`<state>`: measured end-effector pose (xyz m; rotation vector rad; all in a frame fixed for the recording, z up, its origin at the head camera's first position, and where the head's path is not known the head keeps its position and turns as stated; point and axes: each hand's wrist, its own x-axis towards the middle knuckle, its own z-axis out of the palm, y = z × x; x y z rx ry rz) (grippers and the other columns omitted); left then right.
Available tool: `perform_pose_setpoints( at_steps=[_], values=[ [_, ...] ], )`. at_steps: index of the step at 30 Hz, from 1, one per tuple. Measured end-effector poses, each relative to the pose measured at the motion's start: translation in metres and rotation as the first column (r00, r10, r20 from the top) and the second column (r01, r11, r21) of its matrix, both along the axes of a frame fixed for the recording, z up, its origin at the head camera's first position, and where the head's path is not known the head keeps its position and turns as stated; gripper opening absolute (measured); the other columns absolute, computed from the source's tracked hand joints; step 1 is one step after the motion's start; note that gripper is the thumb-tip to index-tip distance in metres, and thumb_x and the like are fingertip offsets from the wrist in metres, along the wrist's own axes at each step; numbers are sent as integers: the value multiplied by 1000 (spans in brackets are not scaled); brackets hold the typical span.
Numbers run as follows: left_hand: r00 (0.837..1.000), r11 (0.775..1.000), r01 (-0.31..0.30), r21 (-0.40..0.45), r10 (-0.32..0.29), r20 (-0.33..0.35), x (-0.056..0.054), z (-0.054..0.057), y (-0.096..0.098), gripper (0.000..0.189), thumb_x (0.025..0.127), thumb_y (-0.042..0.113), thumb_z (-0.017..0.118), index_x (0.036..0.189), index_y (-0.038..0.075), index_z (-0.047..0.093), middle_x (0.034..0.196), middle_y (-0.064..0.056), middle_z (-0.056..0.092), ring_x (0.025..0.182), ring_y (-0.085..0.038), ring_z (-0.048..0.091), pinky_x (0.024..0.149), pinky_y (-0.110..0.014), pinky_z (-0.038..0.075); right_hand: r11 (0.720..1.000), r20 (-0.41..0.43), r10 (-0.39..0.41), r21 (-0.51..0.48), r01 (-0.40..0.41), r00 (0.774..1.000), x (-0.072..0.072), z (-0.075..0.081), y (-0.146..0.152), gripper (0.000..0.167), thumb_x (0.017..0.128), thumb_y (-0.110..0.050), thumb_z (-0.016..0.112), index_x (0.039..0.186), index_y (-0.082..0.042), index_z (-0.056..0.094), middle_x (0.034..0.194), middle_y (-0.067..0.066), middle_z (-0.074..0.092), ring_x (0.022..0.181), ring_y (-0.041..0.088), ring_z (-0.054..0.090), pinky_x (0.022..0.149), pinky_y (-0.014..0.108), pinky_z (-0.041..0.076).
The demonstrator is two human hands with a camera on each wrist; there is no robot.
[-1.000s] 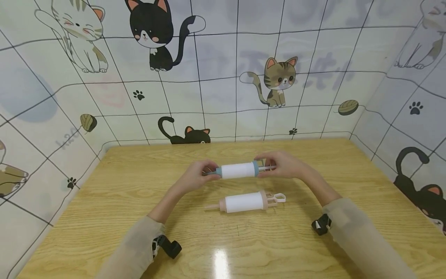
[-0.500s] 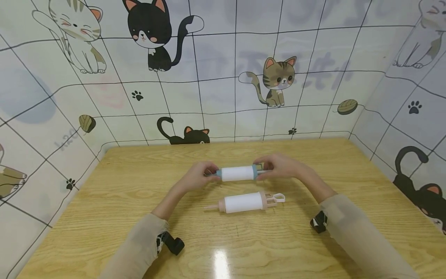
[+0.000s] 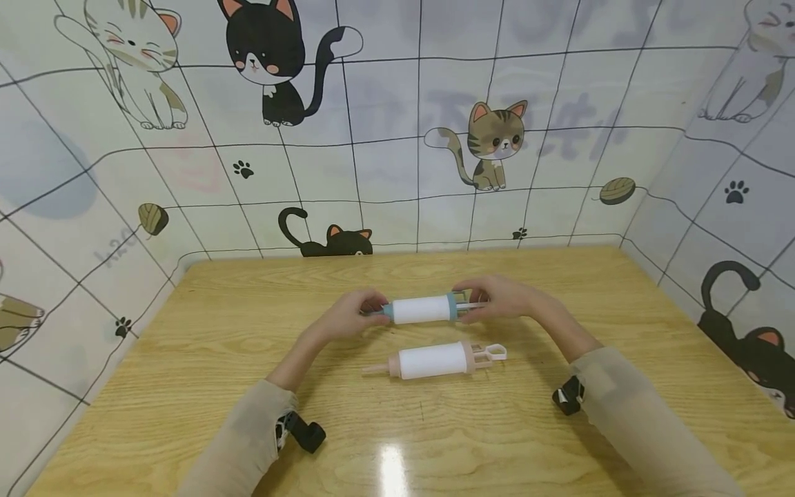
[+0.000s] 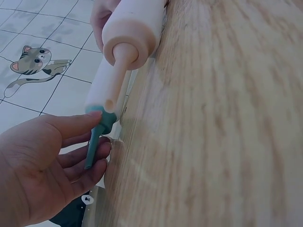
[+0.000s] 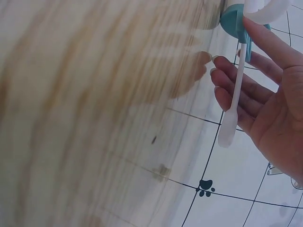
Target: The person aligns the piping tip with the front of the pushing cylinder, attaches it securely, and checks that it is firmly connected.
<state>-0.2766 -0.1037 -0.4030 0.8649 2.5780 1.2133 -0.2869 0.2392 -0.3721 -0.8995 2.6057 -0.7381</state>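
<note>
A large syringe with a white barrel and teal ends [image 3: 421,310] lies crosswise between my two hands, low over the table. My left hand [image 3: 349,314] pinches its teal nozzle end with thumb and fingers; the thin teal nozzle [image 4: 93,150] points back over that palm. At the other end my right hand [image 3: 504,298] holds the teal collar [image 5: 231,21] between thumb and fingers, and the white plunger rod [image 5: 229,127] runs past the palm. Nearer to me rests a second syringe with a white barrel and pink ends [image 3: 433,361], its white pull ring [image 3: 497,352] to the right.
Both syringes are on a wood-grain table [image 3: 248,290]. Behind and at both sides stands a wall covering [image 3: 385,152] with grid lines and cartoon cats. A black wrist camera [image 3: 306,433] is on the left sleeve, another black camera [image 3: 567,397] on the right.
Over the last second both hands have brought the teal syringe slightly down and towards me, and have then stayed nearly still. The pink syringe has kept its place.
</note>
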Motion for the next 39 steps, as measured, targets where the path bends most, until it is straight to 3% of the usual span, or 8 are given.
perform_pose_setpoints(
  at_steps=[9, 19, 27, 39],
  values=[
    [1000, 1000, -11, -13, 11, 23, 0, -1, -5, 37, 95, 18, 73, 124, -2, 62, 113, -13, 66, 107, -28, 63, 95, -43, 54, 1000, -15, -13, 0, 13, 1000, 1, -1, -1, 74, 89, -37, 79, 145, 1, 49, 112, 14, 67, 103, 30, 64, 91, 50, 54],
    [1000, 1000, -2, 7, 2, -11, 1, 0, -10, 42, 97, 21, 71, 127, -6, 60, 116, -16, 65, 107, -30, 62, 95, -45, 53, 999, -9, -44, -21, 44, 999, 2, 0, 1, 77, 90, -39, 78, 147, 2, 46, 136, 23, 57, 125, 41, 53, 104, 58, 45],
    [999, 999, -38, 22, 38, -22, 4, 0, -15, 49, 102, 25, 64, 138, -6, 52, 131, -22, 59, 117, -33, 57, 99, -48, 51, 998, -82, -62, -39, 58, 995, 8, 7, 7, 73, 91, -38, 76, 147, -2, 48, 144, 20, 52, 132, 41, 47, 108, 62, 39],
    [984, 994, -72, 85, 85, -159, 8, 6, -20, 46, 104, 26, 59, 138, -4, 53, 133, -24, 58, 121, -38, 54, 95, -50, 51, 994, -197, -108, -36, 103, 974, 16, 19, 18, 67, 96, -39, 69, 149, -4, 46, 149, 20, 47, 139, 44, 39, 112, 65, 32]
  ],
)
